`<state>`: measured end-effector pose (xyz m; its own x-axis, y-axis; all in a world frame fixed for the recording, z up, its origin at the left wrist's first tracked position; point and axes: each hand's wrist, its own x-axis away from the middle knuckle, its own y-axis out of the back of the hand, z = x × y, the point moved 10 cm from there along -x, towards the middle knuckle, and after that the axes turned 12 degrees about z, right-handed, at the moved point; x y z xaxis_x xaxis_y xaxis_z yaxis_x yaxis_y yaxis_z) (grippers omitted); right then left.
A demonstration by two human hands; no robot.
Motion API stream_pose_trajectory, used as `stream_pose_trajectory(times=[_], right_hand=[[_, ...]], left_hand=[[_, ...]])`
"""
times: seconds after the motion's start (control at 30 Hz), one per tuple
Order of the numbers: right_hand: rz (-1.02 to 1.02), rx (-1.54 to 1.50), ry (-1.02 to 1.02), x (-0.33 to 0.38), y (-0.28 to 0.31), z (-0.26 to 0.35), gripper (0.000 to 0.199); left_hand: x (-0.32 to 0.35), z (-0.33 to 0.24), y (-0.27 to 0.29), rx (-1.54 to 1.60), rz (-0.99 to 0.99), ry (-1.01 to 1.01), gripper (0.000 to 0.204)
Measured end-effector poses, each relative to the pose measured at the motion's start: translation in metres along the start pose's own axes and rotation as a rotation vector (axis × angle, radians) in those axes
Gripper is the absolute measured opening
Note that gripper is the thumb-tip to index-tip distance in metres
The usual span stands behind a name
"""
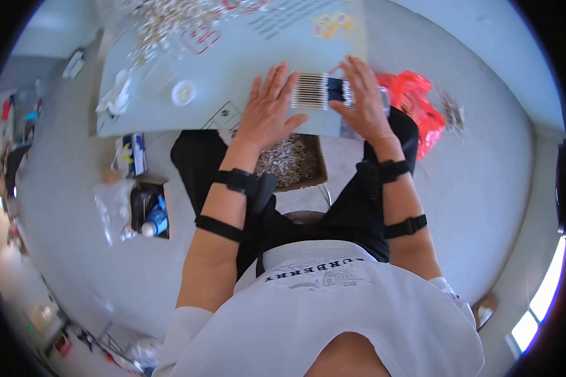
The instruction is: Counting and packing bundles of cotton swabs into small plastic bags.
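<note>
My left hand (268,107) lies flat with fingers spread at the near edge of a pale table (233,69), touching the left end of a striped white row of small pieces (311,91). My right hand (361,100) rests on the right end of that row, over a dark band (334,89) on it. Both hands press against the row from either side. Black straps wrap both wrists and forearms.
A cardboard box of small pale pieces (292,162) sits under the table edge between my knees. A red plastic bag (415,100) lies right of the table. A white round lid (183,93) and scattered small pieces (170,22) are on the table. A box with bottles (149,210) stands on the floor at left.
</note>
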<state>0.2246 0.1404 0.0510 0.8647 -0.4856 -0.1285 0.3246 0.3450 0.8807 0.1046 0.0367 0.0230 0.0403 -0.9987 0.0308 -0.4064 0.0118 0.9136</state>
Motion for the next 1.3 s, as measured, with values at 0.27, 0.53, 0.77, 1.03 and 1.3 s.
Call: stream_pose_trajectory(times=[0.27, 0.53, 0.77, 1.03, 1.3], right_hand=[[0.192, 0.299, 0.002, 0.006, -0.044, 0.001, 0.074], [0.155, 0.234, -0.003, 0.006, -0.044, -0.003, 0.072], [-0.235, -0.326, -0.168, 0.038, -0.003, -0.014, 0.056], [-0.464, -0.868, -0.222, 0.048, -0.006, -0.027, 0.03], [-0.524, -1.081, -0.251, 0.025, -0.037, -0.039, 0.032]], left_hand=[[-0.026, -0.02, -0.03, -0.155, 0.118, -0.042, 0.084], [-0.026, -0.014, -0.033, -0.186, 0.096, -0.047, 0.08], [-0.025, -0.024, -0.021, -0.136, 0.072, -0.048, 0.077], [-0.038, -0.019, -0.034, -0.213, 0.096, 0.014, 0.067], [-0.036, -0.003, -0.007, 0.53, -0.316, -0.042, 0.055]])
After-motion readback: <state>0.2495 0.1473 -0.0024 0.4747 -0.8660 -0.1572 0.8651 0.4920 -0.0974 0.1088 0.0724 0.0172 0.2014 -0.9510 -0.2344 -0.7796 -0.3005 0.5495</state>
